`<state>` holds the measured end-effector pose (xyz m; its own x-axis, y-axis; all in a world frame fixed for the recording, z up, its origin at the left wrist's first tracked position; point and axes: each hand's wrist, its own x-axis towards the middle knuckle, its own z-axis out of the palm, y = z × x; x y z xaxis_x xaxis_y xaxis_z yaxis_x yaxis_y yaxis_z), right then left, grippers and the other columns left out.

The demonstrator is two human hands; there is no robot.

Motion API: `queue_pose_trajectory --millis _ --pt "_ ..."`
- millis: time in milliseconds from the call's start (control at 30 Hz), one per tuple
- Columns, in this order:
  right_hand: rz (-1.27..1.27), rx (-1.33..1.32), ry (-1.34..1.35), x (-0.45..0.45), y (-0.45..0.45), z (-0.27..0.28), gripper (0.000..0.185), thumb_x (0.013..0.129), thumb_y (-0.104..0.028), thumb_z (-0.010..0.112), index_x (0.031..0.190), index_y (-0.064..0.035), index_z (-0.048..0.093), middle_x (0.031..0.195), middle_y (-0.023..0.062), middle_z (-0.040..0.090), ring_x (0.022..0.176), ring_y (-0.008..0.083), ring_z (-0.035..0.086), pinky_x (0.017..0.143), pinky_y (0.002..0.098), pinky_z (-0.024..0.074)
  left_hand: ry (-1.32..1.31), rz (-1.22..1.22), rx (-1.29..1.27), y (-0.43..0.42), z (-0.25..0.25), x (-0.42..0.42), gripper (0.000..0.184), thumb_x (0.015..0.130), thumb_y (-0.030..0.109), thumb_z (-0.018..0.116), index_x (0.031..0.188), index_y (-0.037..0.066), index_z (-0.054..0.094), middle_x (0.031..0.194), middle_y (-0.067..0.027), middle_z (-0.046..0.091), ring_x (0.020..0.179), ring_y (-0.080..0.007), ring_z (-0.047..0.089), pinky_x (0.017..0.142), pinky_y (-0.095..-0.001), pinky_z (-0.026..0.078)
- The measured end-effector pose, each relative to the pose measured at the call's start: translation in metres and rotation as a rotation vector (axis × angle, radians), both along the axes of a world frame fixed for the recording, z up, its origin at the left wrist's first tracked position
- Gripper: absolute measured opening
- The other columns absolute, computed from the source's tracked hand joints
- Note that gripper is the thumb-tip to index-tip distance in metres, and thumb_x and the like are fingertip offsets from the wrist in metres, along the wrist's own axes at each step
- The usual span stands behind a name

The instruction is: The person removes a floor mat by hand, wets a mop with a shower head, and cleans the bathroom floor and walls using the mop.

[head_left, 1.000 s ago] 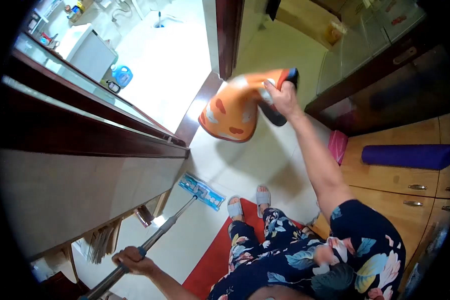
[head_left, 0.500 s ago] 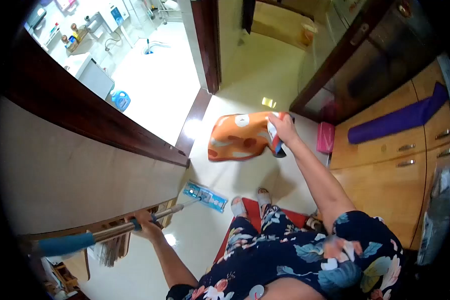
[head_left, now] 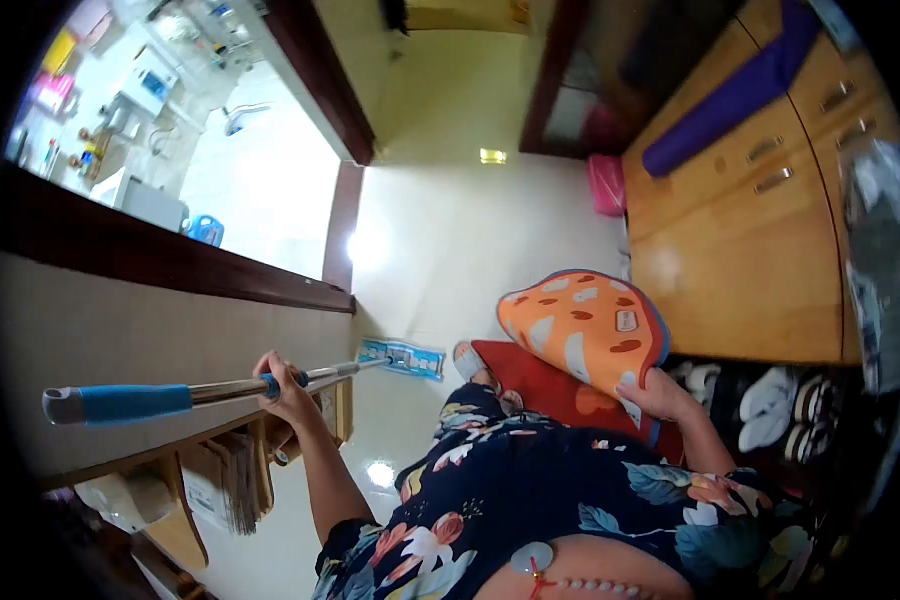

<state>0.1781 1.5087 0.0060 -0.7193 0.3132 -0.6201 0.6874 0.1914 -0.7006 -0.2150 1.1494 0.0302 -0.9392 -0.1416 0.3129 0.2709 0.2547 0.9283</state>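
Observation:
My left hand [head_left: 287, 388] is wrapped round the metal pole of a flat mop [head_left: 220, 392], just by a blue joint. The mop's blue grip end points to the left, and its flat blue head [head_left: 402, 359] rests on the pale floor left of my feet. My right hand [head_left: 660, 397] grips the edge of an orange patterned floor mat [head_left: 582, 325] with a blue-grey border. The mat hangs, partly folded over, above a red mat [head_left: 530, 380] at my feet. My right fingertips are partly hidden by the mat.
Wooden cabinets [head_left: 740, 260] stand on the right with a rolled purple mat [head_left: 730, 95] on them. Shoes [head_left: 767, 408] sit beneath. A pink box [head_left: 606, 185] lies by the cabinet. At left, a door frame opens onto a bright room with a blue bottle [head_left: 206, 230].
My right hand has brought the orange mat down and back toward my body, right of my feet, over the red mat. The mop pole has tilted, and the view has shifted.

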Motion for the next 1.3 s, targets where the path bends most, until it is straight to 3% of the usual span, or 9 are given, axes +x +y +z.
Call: queue_pose_trajectory --millis 300,367,433,867,1033,1067,1200,1233,1300 --pt "-0.192 -0.161 -0.283 0.181 -0.086 0.016 0.043 0.083 -0.025 0.062 0.118 -0.0004 0.054 0.108 0.0144 0.062 0.097 0.0234 0.059 0.086 0.0347 0.0451 -0.053 -0.195 -0.033 0.031 -0.001 0.040 0.020 0.090 0.022 0.060 0.086 0.002 0.058 0.059 0.0022 0.045 0.055 -0.0055 0.042 0.049 -0.0204 0.033" --pt "0.011 -0.154 -0.386 0.219 -0.097 0.013 0.039 0.084 -0.030 0.059 0.107 0.0013 0.060 0.095 0.0179 0.065 0.084 0.0274 0.062 0.075 0.0384 0.0480 0.024 -0.202 -0.095 0.034 -0.010 0.040 0.020 0.089 0.022 0.061 0.084 0.002 0.058 0.061 0.0014 0.046 0.055 -0.0055 0.041 0.048 -0.0210 0.032" --pt "-0.151 -0.226 -0.538 0.282 -0.125 -0.023 0.041 0.084 -0.036 0.058 0.089 0.0041 0.064 0.071 0.0138 0.061 0.064 0.0241 0.059 0.063 0.0374 0.0474 0.031 -0.232 0.003 0.040 -0.007 0.053 0.020 0.089 0.021 0.061 0.082 0.003 0.058 0.061 0.0007 0.047 0.055 -0.0054 0.040 0.048 -0.0218 0.032" --pt "-0.338 0.030 -1.007 0.463 -0.213 -0.178 0.028 0.089 -0.024 0.051 0.094 0.0009 0.062 0.088 0.0143 0.061 0.085 0.0295 0.058 0.075 0.0387 0.0460 0.130 -0.220 -0.157 0.038 -0.011 0.066 0.022 0.087 0.021 0.061 0.075 0.004 0.057 0.059 -0.0002 0.046 0.054 -0.0093 0.041 0.050 -0.0239 0.035" --pt "-0.148 0.409 -0.460 0.371 -0.167 -0.202 0.024 0.091 -0.020 0.048 0.096 -0.0003 0.061 0.095 0.0146 0.060 0.092 0.0316 0.058 0.079 0.0391 0.0455 -0.097 -0.275 -0.026 0.057 0.007 0.084 0.017 0.086 0.019 0.063 0.079 0.004 0.058 0.062 0.0019 0.046 0.057 -0.0063 0.041 0.051 -0.0214 0.034" --pt "-0.450 0.196 -0.201 0.295 -0.133 -0.141 0.023 0.092 -0.018 0.048 0.100 -0.0016 0.062 0.098 0.0142 0.062 0.094 0.0301 0.059 0.080 0.0372 0.0463 -0.102 -0.353 -0.047 0.049 -0.008 0.076 0.015 0.087 0.017 0.061 0.081 0.003 0.058 0.063 0.0027 0.047 0.057 -0.0058 0.041 0.051 -0.0208 0.034" --pt "-0.184 0.048 0.443 0.045 -0.034 -0.015 0.034 0.086 -0.016 0.061 0.116 -0.0011 0.058 0.109 0.0163 0.062 0.101 0.0208 0.061 0.085 0.0321 0.0483 -0.032 -0.586 -0.260 0.070 -0.068 0.091 0.019 0.088 0.022 0.063 0.090 0.003 0.061 0.070 0.0002 0.057 0.058 -0.0057 0.049 0.050 -0.0220 0.038" --pt "-0.137 -0.110 0.530 0.005 -0.026 0.022 0.047 0.085 -0.021 0.065 0.127 -0.0036 0.050 0.117 0.0097 0.060 0.105 0.0176 0.057 0.092 0.0304 0.0433 -0.139 -0.607 -0.335 0.070 -0.076 0.096 0.017 0.089 0.021 0.062 0.092 0.004 0.062 0.070 0.0001 0.057 0.062 -0.0080 0.052 0.055 -0.0234 0.042" --pt "0.035 -0.206 0.861 -0.066 -0.024 0.112 0.081 0.074 -0.042 0.073 0.137 -0.0062 0.038 0.136 0.0125 0.044 0.127 0.0221 0.041 0.103 0.0373 0.0339 -0.135 -0.667 -0.367 0.088 -0.057 0.119 0.013 0.083 0.015 0.066 0.086 0.002 0.062 0.073 -0.0081 0.062 0.068 -0.0132 0.057 0.064 -0.0292 0.047"
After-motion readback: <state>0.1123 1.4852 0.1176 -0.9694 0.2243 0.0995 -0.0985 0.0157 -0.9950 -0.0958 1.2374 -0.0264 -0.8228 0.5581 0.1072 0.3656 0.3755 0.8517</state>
